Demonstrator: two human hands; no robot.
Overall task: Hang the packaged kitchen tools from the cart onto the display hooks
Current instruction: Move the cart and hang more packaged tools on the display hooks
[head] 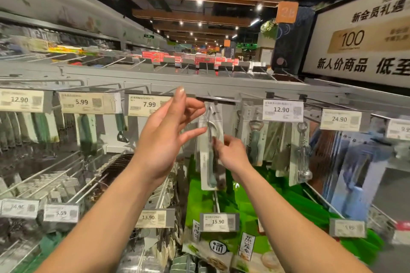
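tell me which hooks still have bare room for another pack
The bare rods lower left, above the 5.59 tag, look free. Crowded: the hook holding the pack that the right hand pinches, and the hanging packs under the right 12.90 tag.

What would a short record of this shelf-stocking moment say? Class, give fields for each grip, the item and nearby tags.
Left grip: raised, fingers spread, holding nothing
Right grip: pinches the packaged tool at mid-height
Packaged tool: upright, top by the hook bar; whether threaded on is unclear
Price tags: 7.99 tag on its left, 12.90 tag on its right
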